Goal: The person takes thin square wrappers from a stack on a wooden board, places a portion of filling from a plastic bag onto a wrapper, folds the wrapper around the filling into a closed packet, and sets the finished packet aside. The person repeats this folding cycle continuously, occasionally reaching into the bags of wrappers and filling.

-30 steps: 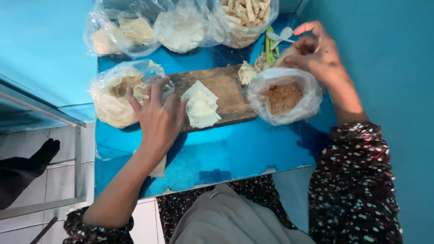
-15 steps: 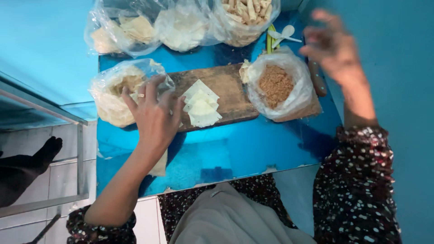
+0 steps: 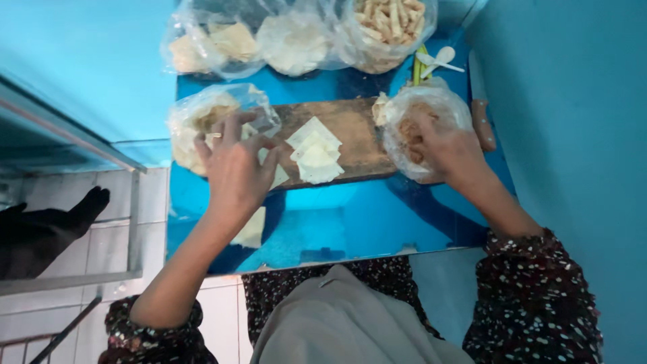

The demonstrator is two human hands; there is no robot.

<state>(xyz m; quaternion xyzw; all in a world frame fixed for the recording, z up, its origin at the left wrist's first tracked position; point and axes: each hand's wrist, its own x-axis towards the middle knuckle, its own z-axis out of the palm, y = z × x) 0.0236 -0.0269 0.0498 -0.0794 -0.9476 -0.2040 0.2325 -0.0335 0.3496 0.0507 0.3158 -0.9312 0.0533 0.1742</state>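
A dark wooden board [image 3: 354, 131] lies across a blue table [image 3: 350, 216]. Several pale square dough sheets [image 3: 314, 149] are stacked on the board. My left hand [image 3: 236, 168] rests at the board's left end, fingers spread over a clear bag of dough sheets [image 3: 195, 121]; another pale sheet [image 3: 253, 229] shows under my wrist. My right hand [image 3: 448, 152] reaches into a clear plastic bag of brown filling [image 3: 408, 111] at the board's right end, fingers hidden inside.
Three clear bags line the table's back edge: folded pieces [image 3: 212, 44], white sheets [image 3: 296, 40], and stick-shaped pieces [image 3: 391, 27]. A white spoon [image 3: 438, 59] and a knife with a brown handle [image 3: 482, 121] lie at the right. A blue wall [image 3: 579, 135] stands close on the right.
My right hand came down from above the table's back right corner and went into the bag of brown filling. The left hand stayed over the left bag.
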